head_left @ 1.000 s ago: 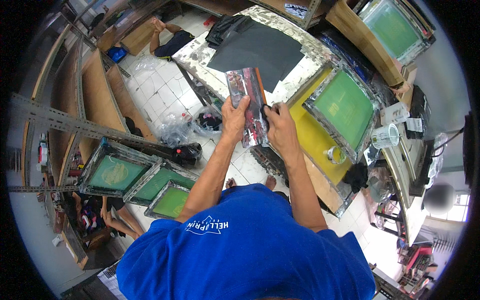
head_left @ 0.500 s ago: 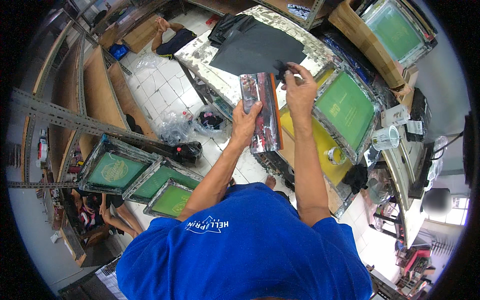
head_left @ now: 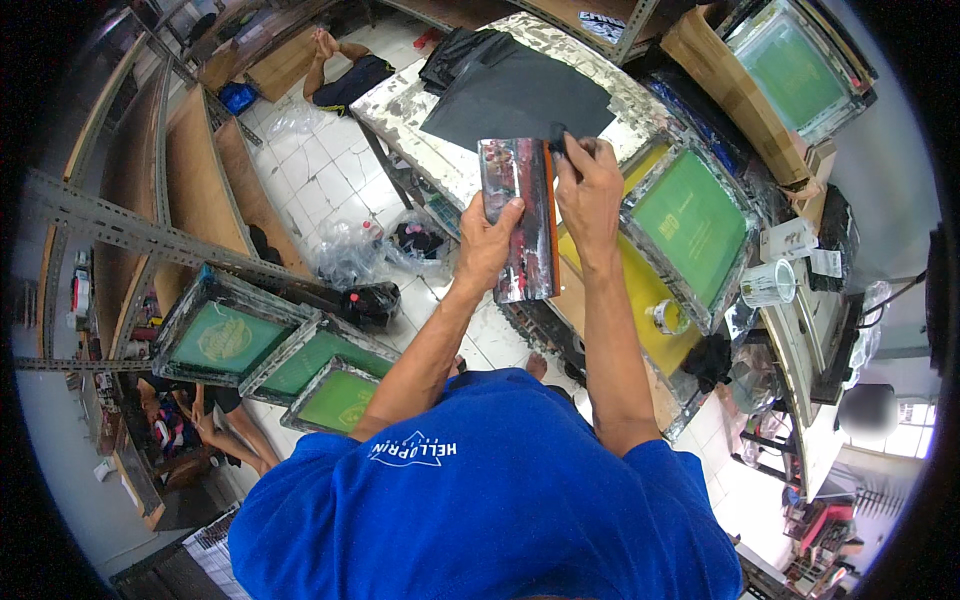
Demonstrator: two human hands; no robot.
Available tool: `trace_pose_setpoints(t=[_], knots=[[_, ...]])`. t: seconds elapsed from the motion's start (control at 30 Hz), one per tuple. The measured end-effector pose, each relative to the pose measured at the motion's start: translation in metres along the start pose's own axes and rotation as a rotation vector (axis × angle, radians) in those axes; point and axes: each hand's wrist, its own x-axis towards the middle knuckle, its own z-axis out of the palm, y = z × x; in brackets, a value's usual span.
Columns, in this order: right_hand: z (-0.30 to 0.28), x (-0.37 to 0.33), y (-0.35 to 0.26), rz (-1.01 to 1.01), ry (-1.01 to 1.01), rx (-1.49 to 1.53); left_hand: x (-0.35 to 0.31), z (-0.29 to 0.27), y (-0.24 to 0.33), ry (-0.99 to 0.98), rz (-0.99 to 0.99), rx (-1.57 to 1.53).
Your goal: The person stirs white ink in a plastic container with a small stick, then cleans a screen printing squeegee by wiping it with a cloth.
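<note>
While our left hand (head_left: 486, 240) grips the squeegee (head_left: 508, 180), long axis 12-to-6, our right hand (head_left: 592, 190) pinches a rag (head_left: 557, 134) at its 1 o'clock corner.

Squeegee (head_left: 525, 250): hard body, semi-glossy under streaked paint; orange edge strip (head_left: 554, 250) matt, rubber-like
Black rag (head_left: 557, 137): soft, crumpled cloth, matt
Dark sheets (head_left: 515, 95), upper centre: smooth, matt; cloth or paper, can't tell
Surface (head_left: 385, 102) under them: white, rough, blotchy
Screen frame (head_left: 736, 268), right of centre: rough, paint-crusted; green mesh (head_left: 690, 215) smooth, satin
Shelf boards (head_left: 205, 175), left: wood, matt
Shelf rail (head_left: 130, 222), left: perforated metal, dull
Floor (head_left: 330, 175): smooth tiles, glossy
Clear bag (head_left: 345, 250): crinkled plastic, shiny
Carton (head_left: 735, 90), upper right: cardboard, matt
Shirt (head_left: 480, 500): cloth, matt
</note>
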Motion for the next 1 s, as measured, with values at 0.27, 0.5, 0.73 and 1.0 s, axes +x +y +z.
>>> trace_pose_setpoints(t=[0.27,0.5,0.73,1.0], knots=[[-0.007,-0.030,-0.007,-0.070,-0.260,-0.036,0.004,0.000,0.013,0.076,0.001,-0.018],[0.017,-0.010,0.012,-0.092,-0.151,-0.070,-0.005,0.000,-0.007,-0.027,-0.081,-0.067],[0.003,-0.071,0.000,-0.043,-0.325,0.012,0.007,-0.021,-0.011,0.151,-0.152,-0.164],[0.012,-0.045,0.006,-0.056,-0.224,-0.024,0.004,-0.011,-0.026,0.058,-0.152,-0.192]])
